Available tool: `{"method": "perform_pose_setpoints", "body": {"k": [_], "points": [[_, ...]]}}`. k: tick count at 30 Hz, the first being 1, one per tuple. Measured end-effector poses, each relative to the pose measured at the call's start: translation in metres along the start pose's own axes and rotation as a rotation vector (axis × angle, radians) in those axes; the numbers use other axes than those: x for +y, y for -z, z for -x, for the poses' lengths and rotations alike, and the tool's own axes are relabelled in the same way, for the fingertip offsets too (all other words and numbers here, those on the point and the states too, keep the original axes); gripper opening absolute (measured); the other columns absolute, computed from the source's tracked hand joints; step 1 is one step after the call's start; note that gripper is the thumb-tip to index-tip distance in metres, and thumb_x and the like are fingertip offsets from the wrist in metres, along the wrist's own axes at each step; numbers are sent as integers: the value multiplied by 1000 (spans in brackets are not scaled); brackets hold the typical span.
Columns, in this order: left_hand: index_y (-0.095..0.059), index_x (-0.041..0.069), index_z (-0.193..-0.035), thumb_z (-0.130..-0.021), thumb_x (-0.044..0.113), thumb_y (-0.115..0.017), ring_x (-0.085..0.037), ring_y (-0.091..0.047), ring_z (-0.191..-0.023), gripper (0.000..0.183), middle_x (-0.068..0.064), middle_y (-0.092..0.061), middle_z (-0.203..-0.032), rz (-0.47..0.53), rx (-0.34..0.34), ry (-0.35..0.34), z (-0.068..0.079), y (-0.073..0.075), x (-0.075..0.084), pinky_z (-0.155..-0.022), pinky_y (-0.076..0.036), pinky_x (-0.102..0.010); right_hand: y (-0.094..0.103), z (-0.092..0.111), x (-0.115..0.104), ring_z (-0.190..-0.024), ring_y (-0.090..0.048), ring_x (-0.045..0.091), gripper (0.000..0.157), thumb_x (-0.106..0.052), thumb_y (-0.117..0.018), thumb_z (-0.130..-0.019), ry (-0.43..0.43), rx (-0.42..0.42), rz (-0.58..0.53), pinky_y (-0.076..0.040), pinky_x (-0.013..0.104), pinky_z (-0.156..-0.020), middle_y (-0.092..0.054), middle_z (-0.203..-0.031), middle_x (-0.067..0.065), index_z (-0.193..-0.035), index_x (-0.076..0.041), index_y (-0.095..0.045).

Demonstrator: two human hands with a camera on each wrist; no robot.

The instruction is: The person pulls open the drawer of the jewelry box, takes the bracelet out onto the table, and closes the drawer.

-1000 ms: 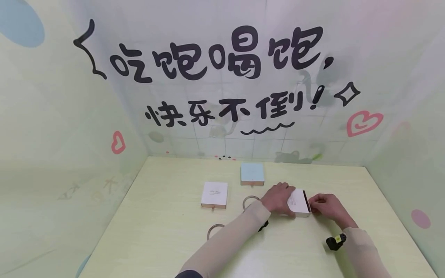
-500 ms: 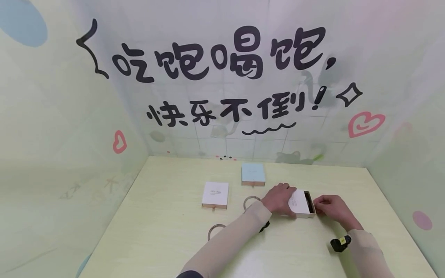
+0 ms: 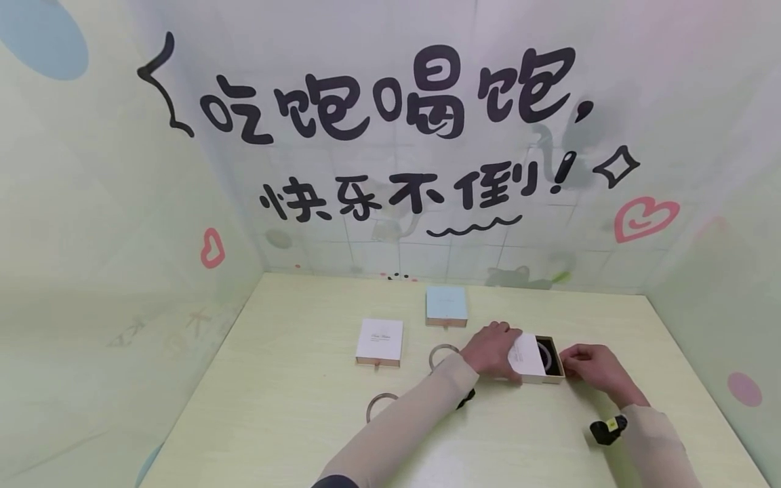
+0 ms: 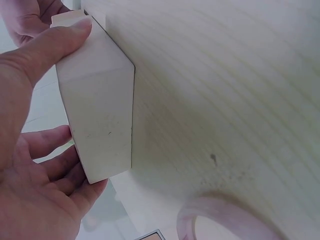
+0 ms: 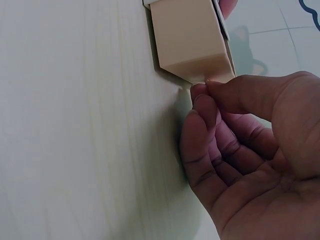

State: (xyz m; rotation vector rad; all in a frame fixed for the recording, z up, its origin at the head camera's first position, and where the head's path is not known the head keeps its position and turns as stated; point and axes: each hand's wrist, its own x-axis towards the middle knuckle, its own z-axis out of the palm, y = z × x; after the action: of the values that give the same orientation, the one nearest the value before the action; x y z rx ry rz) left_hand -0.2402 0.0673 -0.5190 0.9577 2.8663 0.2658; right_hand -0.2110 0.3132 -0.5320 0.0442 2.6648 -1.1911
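Note:
My left hand (image 3: 491, 349) holds the white sleeve (image 3: 528, 354) of a drawer-style gift box, its thumb on one side and fingers on the other in the left wrist view. At the box's right end, my right hand (image 3: 594, 367) pinches the front of the tan drawer (image 5: 187, 37) between thumb and fingertip; any tab there is hidden by the fingers. The drawer stands partly out of the sleeve. Inside it, on a dark lining, lies a pale ring-shaped bangle (image 3: 547, 354), partly covered by the sleeve.
Left of the hands are a closed white box (image 3: 379, 339) and a light blue box (image 3: 446, 303). Two bangles lie on the table, one bangle (image 3: 444, 346) near the left wrist, another bangle (image 3: 382, 396) partly behind the left forearm. A printed wall (image 3: 390, 257) borders the table's back.
My right hand has moved right, drawing the drawer out of the sleeve, and the bangle inside has come into view. The left hand keeps its grip on the sleeve.

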Motion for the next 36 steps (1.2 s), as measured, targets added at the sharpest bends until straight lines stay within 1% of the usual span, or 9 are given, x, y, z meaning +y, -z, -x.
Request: {"method": "perform_pose_setpoints", "body": {"k": [10, 16, 22, 28, 36], "points": [[-53, 21, -146, -70, 57, -89, -7, -53, -111, 92, 7, -61, -128, 10, 11, -2, 1, 0, 0, -96, -44, -17, 8, 0, 6, -77, -65, 11, 21, -9, -60, -100, -2, 8, 40, -52, 25, -65, -76, -90, 9, -105, 7, -72], [-53, 21, -147, -70, 57, -89, -7, -52, -111, 92, 6, -61, -129, 18, 4, -4, 1, 0, 0, -96, -44, -17, 12, 2, 10, -75, -64, 9, 22, -9, -60, -99, -4, 8, 46, -52, 24, -65, -76, -88, 8, -105, 8, -71], [-53, 21, -147, -71, 58, -89, -7, -53, -113, 92, 6, -61, -130, 10, 3, 1, 1, 0, 0, -99, -44, -18, 17, 3, 13, -74, -65, 8, 23, -9, -58, -99, -10, 11, 37, -52, 24, -65, -76, -88, 9, -106, 10, -71], [-53, 22, -147, -71, 58, -88, -7, -53, -113, 91, 7, -61, -130, 10, 1, 5, 0, -1, 0, -98, -44, -18, 21, 4, 15, -74, -67, 8, 24, -6, -56, -99, -13, -3, 0, -55, 24, -65, -76, -89, 12, -106, 12, -69], [-53, 22, -147, -71, 58, -88, -7, -53, -112, 91, 7, -61, -130, 10, 3, 7, 1, 0, 0, -97, -44, -17, 23, 2, 21, -75, -66, 9, 23, -8, -56, -100, -24, -8, -2, -54, 25, -66, -75, -89, 8, -107, 11, -69]]}}
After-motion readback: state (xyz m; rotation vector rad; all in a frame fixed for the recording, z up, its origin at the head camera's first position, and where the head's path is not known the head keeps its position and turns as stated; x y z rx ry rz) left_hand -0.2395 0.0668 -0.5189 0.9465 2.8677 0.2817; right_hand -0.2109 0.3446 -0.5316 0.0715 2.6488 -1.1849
